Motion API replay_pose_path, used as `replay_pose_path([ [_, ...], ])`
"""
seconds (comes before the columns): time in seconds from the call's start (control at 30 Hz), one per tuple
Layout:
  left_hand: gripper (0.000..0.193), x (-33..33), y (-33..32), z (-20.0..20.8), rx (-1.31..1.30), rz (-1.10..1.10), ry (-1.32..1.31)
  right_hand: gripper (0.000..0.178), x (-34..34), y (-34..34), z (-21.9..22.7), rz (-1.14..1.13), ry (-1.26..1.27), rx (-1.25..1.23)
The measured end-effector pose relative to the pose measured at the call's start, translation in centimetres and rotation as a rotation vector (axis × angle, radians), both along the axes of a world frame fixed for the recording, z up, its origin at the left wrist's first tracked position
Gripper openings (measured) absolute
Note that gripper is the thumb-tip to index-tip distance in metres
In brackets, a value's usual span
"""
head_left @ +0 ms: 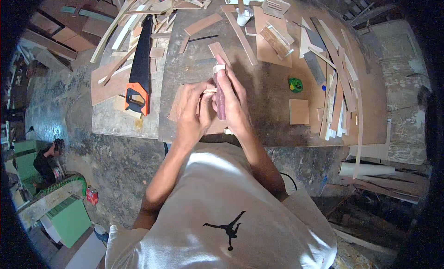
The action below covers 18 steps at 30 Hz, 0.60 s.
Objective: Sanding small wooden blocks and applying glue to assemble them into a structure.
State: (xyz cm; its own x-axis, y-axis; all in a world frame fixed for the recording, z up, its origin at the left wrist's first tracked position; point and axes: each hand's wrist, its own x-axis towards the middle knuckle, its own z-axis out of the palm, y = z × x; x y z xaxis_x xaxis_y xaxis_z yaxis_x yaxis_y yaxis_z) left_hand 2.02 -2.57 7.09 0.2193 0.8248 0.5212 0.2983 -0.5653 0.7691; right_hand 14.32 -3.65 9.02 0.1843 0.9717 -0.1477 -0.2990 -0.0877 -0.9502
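One reddish strip [221, 107] and one pale stick [209, 90] being gripped above the surface's near edge

The right hand [234, 105] is closing firmly around the reddish strip, its thumb pressing along the upper face. A pale piece [218, 68] is showing at the strip's far end. The left hand [191, 107] is pinching the short pale stick (its inner end is partly hidden) just beside the strip. Both hands are working close together over the middle of the near edge of the surface [277, 125].

Toward the left edge, a handsaw [140, 65] is lying with its orange handle facing the near edge and its blade pointing to the far edge. A green tape measure [295, 85] is resting right of the hands, and a square wooden piece [299, 111] is lying between it and the near edge. Along the right edge, wooden strips [340, 84] are overlapping in a loose pile. Near the far edge, a white cup [243, 17] is standing with a stick [241, 6] poking out.
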Motion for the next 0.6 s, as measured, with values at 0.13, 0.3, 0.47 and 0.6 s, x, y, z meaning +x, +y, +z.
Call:
replay_pose_path([
  [0.13,0.015,0.2,0.2,0.6,-0.047,0.004,-0.037,0.049,-0.1,0.3,0.0,-0.045,-0.026,0.075],
  [0.3,0.016,0.4,0.5,0.6,-0.030,0.009,-0.042,0.049,-0.3,0.2,0.9,-0.084,0.046,0.063],
  [0.47,0.018,0.4,0.4,0.6,-0.010,-0.006,-0.022,0.050,0.2,0.9,0.2,-0.051,-0.040,0.009],
  [0.6,0.018,0.3,0.7,0.8,-0.005,-0.010,-0.030,0.049,0.2,1.1,-0.4,-0.066,-0.001,0.061],
])
